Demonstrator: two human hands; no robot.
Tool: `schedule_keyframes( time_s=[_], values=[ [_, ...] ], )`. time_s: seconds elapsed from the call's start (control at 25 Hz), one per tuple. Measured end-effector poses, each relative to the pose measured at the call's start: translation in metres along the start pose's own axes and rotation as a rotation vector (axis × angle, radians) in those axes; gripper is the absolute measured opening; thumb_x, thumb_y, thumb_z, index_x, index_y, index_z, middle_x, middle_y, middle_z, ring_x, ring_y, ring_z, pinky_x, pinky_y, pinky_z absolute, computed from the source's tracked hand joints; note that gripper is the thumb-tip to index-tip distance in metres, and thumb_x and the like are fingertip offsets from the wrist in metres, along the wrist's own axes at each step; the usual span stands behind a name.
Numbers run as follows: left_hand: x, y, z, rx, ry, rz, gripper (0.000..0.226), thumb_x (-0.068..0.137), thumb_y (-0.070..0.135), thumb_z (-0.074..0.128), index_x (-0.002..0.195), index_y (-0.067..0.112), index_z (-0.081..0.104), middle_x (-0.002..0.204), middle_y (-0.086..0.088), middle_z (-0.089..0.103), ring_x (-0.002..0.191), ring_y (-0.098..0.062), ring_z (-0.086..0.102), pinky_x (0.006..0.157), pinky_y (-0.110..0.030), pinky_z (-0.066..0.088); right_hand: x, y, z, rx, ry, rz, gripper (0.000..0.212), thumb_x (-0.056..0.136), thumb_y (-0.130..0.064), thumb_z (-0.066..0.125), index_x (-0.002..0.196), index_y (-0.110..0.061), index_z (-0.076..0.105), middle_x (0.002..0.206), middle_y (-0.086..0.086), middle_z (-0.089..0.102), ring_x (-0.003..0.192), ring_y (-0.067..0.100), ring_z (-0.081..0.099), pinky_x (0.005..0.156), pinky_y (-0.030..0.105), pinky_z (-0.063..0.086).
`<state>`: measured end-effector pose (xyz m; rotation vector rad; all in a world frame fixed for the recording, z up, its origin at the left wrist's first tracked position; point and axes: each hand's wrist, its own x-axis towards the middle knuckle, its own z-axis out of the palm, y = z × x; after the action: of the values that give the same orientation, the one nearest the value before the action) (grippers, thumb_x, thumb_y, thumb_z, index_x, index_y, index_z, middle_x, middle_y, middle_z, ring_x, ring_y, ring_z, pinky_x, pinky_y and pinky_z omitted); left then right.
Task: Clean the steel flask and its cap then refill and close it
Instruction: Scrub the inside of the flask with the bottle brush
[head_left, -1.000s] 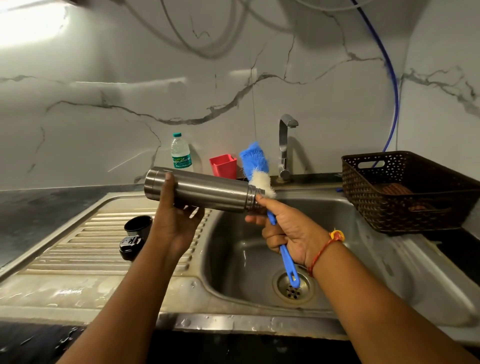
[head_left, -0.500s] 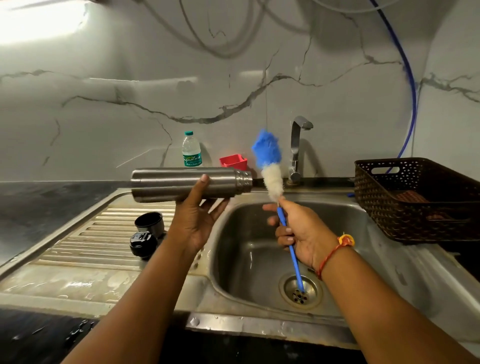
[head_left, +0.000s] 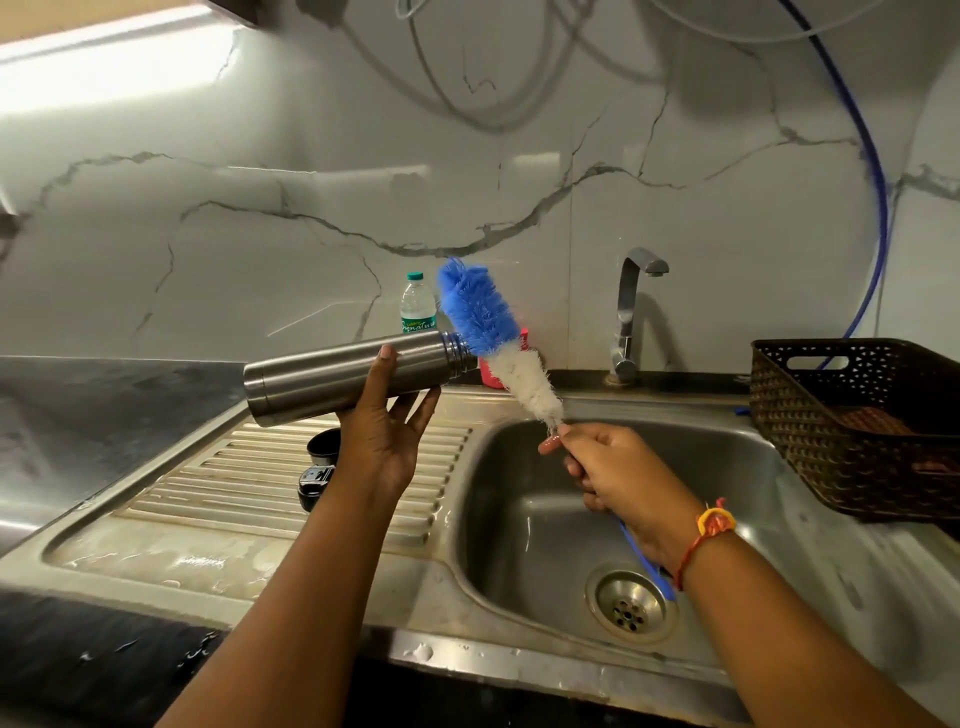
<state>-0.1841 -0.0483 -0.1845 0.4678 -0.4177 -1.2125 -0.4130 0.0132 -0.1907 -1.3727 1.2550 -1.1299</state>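
Head view showed the steel flask (head_left: 353, 374) held almost level in the air, its open threaded mouth turned to the right and a little upward. What was inside it could not be seen. The left hand (head_left: 384, 441) gripped its body from below, the thumb up on the near side and the fingers under and behind it. The right hand (head_left: 613, 473) was clamped on the blue handle of the bottle brush (head_left: 493, 332), lower than the left hand and to its right. The two hands were apart.

The brush slanted up and to the left from the right hand. Its white bristles were nearest the fist and its blue tip stood outside the flask, just at the mouth. Whether they touched, I could not tell.

Under the left hand, on the ribbed drainboard (head_left: 234, 483), stood a black cup (head_left: 322, 447) with a dark hollow. Just in front of it lay a black stopper (head_left: 314, 486), partly hidden by the left wrist. The near part of the drainboard was wet.

Below the right hand was the sink basin (head_left: 519, 545) with only its drain (head_left: 631, 605) in the bottom.

Behind the hands, by the wall, stood a plastic water bottle (head_left: 417, 306) with a green cap on. How full it was could not be told. Beside it was a red container (head_left: 485, 374), mostly hidden by the brush, its contents not visible. The tap (head_left: 631, 312) rose beyond the right hand. To the right of that hand a brown basket (head_left: 831, 441) held something reddish-brown, too unclear to name.
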Motion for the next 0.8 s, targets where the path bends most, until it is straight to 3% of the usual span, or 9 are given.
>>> schedule_keyframes(
  time_s=[0.16,0.28,0.44,0.6,0.8],
  values=[
    [-0.001,0.001,0.002,-0.001,0.017,0.031,0.084,0.070,0.018,0.087,0.143,0.026,0.046,0.135,-0.012,0.063,0.117,-0.031,0.067,0.084,-0.049,0.061,-0.004,-0.002,-0.003,-0.267,0.062,-0.111,0.029,0.101,-0.033,0.050,0.089,-0.022,0.074,0.064,0.004,0.050,0.056,0.014,0.044,0.054,0.027,0.036],
    [-0.008,-0.007,0.003,0.090,-0.007,0.024,0.073,0.076,0.015,0.085,0.138,0.025,0.048,0.130,-0.012,0.065,0.115,-0.029,0.068,0.088,-0.051,0.061,-0.001,-0.001,-0.004,-0.511,0.166,-0.194,0.026,0.101,-0.033,0.050,0.090,-0.024,0.072,0.058,-0.003,0.055,0.053,0.013,0.050,0.052,0.026,0.040],
    [-0.012,-0.013,0.007,0.217,-0.012,0.069,0.067,0.078,0.010,0.084,0.135,0.021,0.051,0.129,-0.014,0.067,0.113,-0.028,0.070,0.090,-0.055,0.059,-0.002,-0.003,-0.003,-0.696,0.226,-0.267,0.027,0.101,-0.032,0.049,0.092,-0.018,0.071,0.069,-0.001,0.062,0.065,0.013,0.058,0.061,0.031,0.049],
    [-0.009,-0.004,0.008,0.065,0.054,0.127,0.069,0.075,0.011,0.085,0.131,0.026,0.048,0.132,-0.012,0.065,0.114,-0.028,0.069,0.090,-0.053,0.060,-0.009,0.000,0.006,-0.801,0.214,-0.336,0.026,0.099,-0.032,0.050,0.089,-0.017,0.068,0.067,-0.002,0.060,0.064,0.017,0.058,0.056,0.029,0.041],
    [-0.014,-0.007,0.012,0.082,0.071,0.116,0.061,0.079,0.007,0.083,0.127,0.025,0.051,0.128,-0.011,0.067,0.113,-0.027,0.070,0.091,-0.053,0.060,-0.008,-0.005,0.014,-0.799,0.172,-0.292,0.026,0.101,-0.030,0.047,0.086,-0.020,0.065,0.069,-0.002,0.059,0.064,0.015,0.057,0.053,0.027,0.040]
  ],
)
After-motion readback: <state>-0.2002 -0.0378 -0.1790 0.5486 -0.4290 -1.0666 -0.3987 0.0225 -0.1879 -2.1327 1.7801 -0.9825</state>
